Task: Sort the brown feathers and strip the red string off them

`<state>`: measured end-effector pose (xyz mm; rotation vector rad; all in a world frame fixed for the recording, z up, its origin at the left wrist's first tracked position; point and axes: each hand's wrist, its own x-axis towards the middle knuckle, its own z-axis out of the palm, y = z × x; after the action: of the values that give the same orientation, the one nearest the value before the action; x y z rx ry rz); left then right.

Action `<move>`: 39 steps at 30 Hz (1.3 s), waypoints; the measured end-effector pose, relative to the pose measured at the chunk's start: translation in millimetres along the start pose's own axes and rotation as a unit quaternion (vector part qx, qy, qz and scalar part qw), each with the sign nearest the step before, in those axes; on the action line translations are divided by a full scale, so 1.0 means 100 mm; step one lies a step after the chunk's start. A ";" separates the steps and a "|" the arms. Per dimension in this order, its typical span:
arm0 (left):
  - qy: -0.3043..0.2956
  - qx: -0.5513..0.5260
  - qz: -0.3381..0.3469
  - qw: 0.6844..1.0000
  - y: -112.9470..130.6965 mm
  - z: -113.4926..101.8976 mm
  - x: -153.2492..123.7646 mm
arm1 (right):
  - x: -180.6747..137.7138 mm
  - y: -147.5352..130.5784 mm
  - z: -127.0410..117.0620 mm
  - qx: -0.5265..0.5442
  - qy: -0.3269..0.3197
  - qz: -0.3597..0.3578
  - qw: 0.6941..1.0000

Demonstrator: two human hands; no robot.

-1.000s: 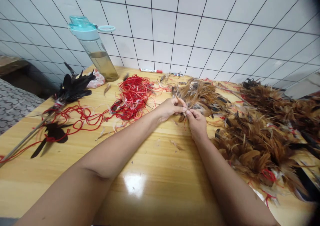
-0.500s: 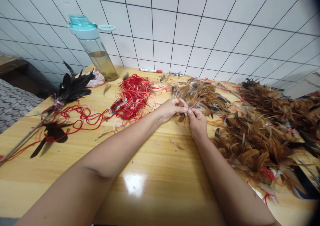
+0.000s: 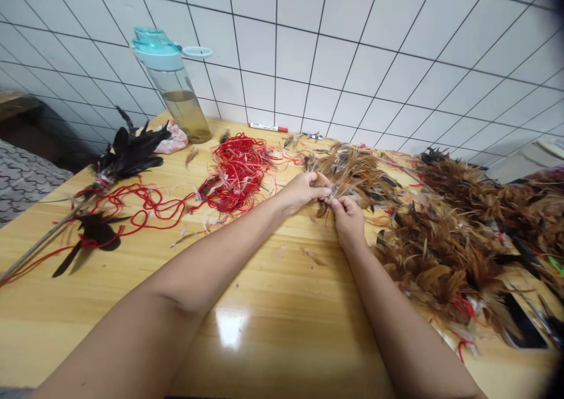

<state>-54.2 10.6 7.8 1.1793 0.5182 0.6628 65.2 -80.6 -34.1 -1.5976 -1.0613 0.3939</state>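
Left hand: the left hand (image 3: pixel 304 192) has thumb and forefinger pinched together with hardly any gap; what it has hold of looks like pale feather ends (image 3: pixel 328 193), though the detail is too small to be sure.
Right hand: the right hand (image 3: pixel 348 218) meets it from the other side, thumb against finger, its grip closed down on the same small spot.
Brown feathers: the bunch (image 3: pixel 359 167) lies on the table (image 3: pixel 282 305) just beyond the fingertips, tips fanned away toward the wall; whether the pinched ends belong to it cannot be told.
Pinch: best made low on the bare quills, I would judge, so the soft vanes are not crushed or bent.
Two hands: one should do the steadying while the other makes the small adjustments; if both pull at once, the ends could slip out of line.
Thin red strand: it hangs just below the fingers (image 3: pixel 326 218); worth minding so that it does not catch between them.
Red string: the tangled heap (image 3: pixel 242 173) sits left of the hands, near the left forearm, so a low sweep of that arm could drag it.
Big brown pile: these feathers (image 3: pixel 440 252) spread beside the right forearm; a raised elbow would spare them.
Loose feather: a small one (image 3: pixel 312 255) lies in front of the hands, within easy reach.
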 end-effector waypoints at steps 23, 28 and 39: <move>0.009 0.065 0.018 0.998 0.01 0.06 -0.03 | -0.03 -0.10 -0.01 -0.063 0.001 -0.039 0.997; -0.020 0.055 0.027 0.998 0.00 0.02 -0.01 | -0.03 -0.12 -0.02 -0.072 -0.017 -0.049 0.996; -0.057 0.112 -0.016 0.992 -0.03 -0.02 0.00 | -0.04 -0.10 0.00 -0.125 -0.016 -0.072 0.989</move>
<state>-55.3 10.9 4.5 1.4084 0.5235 0.5157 59.3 -84.3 -26.4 -1.7250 -1.2822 0.1960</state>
